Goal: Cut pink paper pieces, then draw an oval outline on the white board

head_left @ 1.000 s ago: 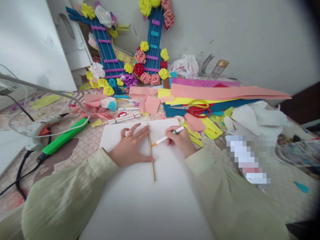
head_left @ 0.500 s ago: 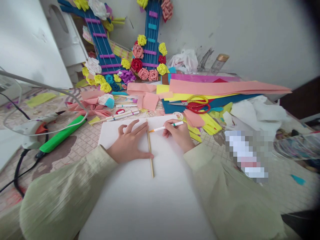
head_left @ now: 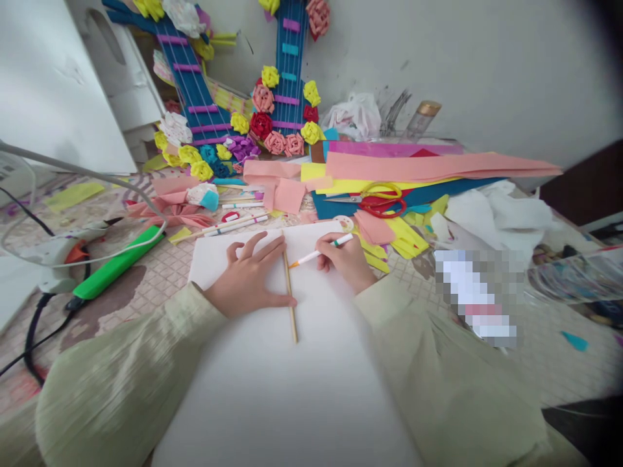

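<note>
A large white sheet of paper lies in front of me. On it rests a thin wooden stick, running away from me. My left hand lies flat on the sheet with fingers spread, pressing the stick's left side. My right hand is closed on a white marker with an orange tip and green band. The tip touches the paper just right of the stick, near its far end.
Red and yellow scissors lie on stacked coloured paper behind the sheet. Several markers lie at the back left. A green tool and a glue gun with cables are on the left. Blue structures with paper flowers stand at the wall.
The marker tip went up toward the stick's far end, then came back down a little along the stick. My left hand kept holding the stick in place.
</note>
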Demonstrator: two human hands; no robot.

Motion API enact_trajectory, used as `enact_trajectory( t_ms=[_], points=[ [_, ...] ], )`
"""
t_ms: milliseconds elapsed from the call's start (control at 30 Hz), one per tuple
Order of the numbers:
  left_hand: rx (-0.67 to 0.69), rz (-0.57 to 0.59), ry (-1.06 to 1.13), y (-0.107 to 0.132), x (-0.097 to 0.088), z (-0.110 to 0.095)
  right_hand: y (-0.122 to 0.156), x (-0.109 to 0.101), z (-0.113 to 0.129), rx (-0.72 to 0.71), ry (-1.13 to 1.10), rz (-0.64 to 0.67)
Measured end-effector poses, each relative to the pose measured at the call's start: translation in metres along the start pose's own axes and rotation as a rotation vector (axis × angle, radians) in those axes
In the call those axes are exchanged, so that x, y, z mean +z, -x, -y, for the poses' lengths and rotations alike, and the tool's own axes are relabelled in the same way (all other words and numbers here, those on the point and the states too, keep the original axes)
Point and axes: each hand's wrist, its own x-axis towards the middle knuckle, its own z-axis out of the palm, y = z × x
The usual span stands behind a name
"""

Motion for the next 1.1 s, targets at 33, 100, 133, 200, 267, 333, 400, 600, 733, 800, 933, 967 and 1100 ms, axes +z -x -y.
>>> enact_trajectory(
  t_ms=[33, 100, 133, 200, 267, 333, 400, 600, 733, 800, 933, 967, 1100],
  points=[
    [0.0, 0.002, 0.003, 0.0, 0.0, 0.0, 0.0, 0.0, 0.0, 0.008, 0.0, 0.011],
    [-0.001, 0.002, 0.005, 0.0, 0.0, 0.0, 0.001, -0.001, 0.001, 0.019, -0.001, 0.032],
    [-0.001, 0.002, 0.004, 0.0, 0.0, 0.0, 0.001, -0.001, 0.001, 0.024, -0.002, 0.041],
    [0.0, 0.002, -0.001, 0.0, 0.0, 0.0, 0.001, -0.002, 0.0, 0.033, -0.005, 0.059],
    [-0.002, 0.003, -0.011, 0.0, 0.0, 0.0, 0.001, -0.003, 0.0, 0.039, -0.009, 0.077],
    [-0.003, 0.006, -0.023, 0.0, 0.001, 0.0, 0.001, -0.004, -0.001, 0.044, -0.025, 0.085],
    [-0.004, 0.007, -0.035, 0.0, 0.001, 0.0, 0.001, -0.005, -0.002, 0.04, -0.06, 0.069],
    [-0.002, 0.017, -0.056, 0.0, 0.0, 0.001, -0.004, -0.007, -0.008, -0.01, -0.239, -0.054],
    [0.012, 0.005, -0.094, 0.003, -0.003, 0.004, -0.006, -0.008, -0.009, -0.011, -0.326, -0.09],
    [0.011, 0.003, -0.105, 0.005, -0.004, 0.007, -0.006, -0.008, -0.009, -0.01, -0.358, -0.104],
    [0.022, 0.004, -0.078, 0.006, -0.006, 0.009, -0.005, -0.008, -0.009, -0.013, -0.401, -0.13],
    [0.029, 0.005, -0.064, 0.006, -0.006, 0.009, -0.005, -0.008, -0.009, -0.013, -0.408, -0.134],
    [0.033, 0.007, -0.019, 0.007, -0.006, 0.006, -0.006, -0.009, -0.01, -0.003, -0.429, -0.147]
  ],
)
